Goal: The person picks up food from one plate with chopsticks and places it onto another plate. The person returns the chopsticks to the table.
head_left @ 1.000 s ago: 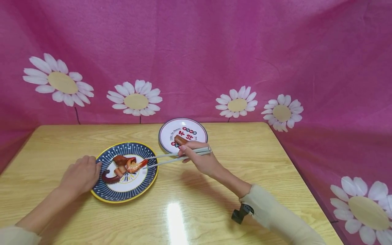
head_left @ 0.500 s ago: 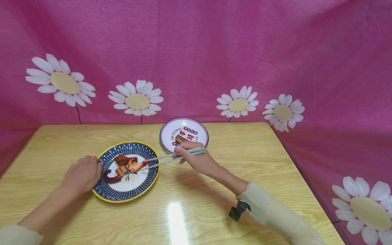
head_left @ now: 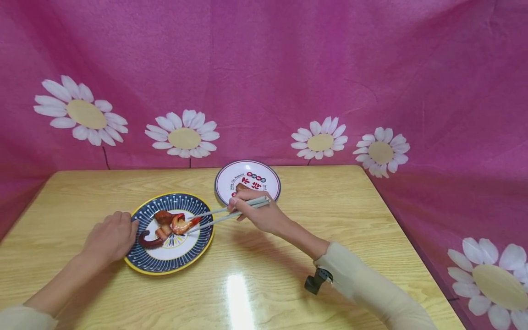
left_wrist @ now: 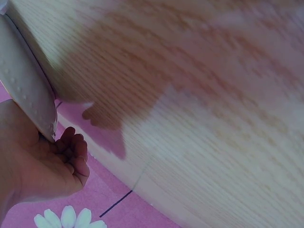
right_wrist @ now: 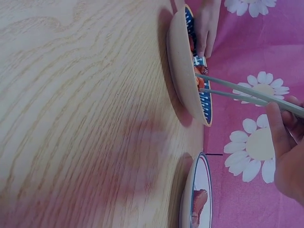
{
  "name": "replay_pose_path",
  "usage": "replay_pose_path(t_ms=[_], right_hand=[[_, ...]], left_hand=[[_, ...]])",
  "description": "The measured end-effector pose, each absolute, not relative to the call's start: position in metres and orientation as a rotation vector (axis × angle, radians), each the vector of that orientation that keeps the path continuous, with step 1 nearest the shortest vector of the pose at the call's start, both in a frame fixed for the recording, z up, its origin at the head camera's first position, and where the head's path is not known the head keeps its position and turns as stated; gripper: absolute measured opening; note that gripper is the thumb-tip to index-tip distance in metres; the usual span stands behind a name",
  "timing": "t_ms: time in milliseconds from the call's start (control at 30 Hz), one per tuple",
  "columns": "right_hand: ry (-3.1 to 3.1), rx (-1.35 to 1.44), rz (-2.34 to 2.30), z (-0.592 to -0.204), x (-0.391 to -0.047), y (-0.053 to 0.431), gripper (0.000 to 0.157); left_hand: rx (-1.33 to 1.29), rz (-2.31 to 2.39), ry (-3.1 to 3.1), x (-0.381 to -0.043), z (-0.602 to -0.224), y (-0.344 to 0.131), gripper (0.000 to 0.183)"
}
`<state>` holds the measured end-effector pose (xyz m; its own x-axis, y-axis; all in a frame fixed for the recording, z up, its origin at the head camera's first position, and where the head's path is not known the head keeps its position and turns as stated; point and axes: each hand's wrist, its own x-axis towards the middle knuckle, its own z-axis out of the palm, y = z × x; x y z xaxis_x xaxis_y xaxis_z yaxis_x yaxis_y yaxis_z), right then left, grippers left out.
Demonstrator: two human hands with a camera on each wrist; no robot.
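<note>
My left hand (head_left: 111, 236) grips the left rim of a blue-and-white patterned plate (head_left: 142, 262) with a yellow edge; in the left wrist view its fingers are curled beside the rim. On this plate lie a cooked shrimp (head_left: 180, 225), a dark curled octopus tentacle (head_left: 149, 243), a striped meat-like piece (head_left: 162, 231) and a brown glossy piece (head_left: 162, 216). From the right, my right hand (head_left: 261, 213) holds a pair of pale chopsticks (head_left: 222, 217). Their tips are parted around the shrimp's tail end; whether they touch it cannot be told.
Behind my right hand, a smaller white plate (head_left: 224, 176) with red lettering bears a brown sausage-like piece (right_wrist: 199, 206), partly hidden in the head view. Both plates stand on a wooden table (head_left: 313, 197). A pink cloth with daisies (head_left: 264, 82) hangs along the back and right.
My right hand has moved left and slightly down, bringing the chopstick tips farther over the plate and wider apart around the shrimp's tail. The left hand stays at the rim.
</note>
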<state>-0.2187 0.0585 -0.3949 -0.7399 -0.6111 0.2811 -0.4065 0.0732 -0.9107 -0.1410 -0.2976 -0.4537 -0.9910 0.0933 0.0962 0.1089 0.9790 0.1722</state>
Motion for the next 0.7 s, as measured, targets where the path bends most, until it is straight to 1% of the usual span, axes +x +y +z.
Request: replay_pose_path(t_ms=[233, 400, 700], right_hand=[[2.175, -1.028, -1.716, -0.397, -0.22, 0.054, 0.017], [2.199, -1.041, -1.675, -0.397, -0.221, 0.05, 0.019], [2.251, -0.966, -1.654, -0.392, -0.221, 0.042, 0.021]], left_hand=[[-0.144, -0.285, -3.042, -0.141, -0.456, -0.299, 0.03], [-0.14, -0.289, -3.054, -0.141, -0.455, -0.301, 0.031], [-0.142, -0.304, -3.044, -0.142, -0.455, -0.3, 0.03]])
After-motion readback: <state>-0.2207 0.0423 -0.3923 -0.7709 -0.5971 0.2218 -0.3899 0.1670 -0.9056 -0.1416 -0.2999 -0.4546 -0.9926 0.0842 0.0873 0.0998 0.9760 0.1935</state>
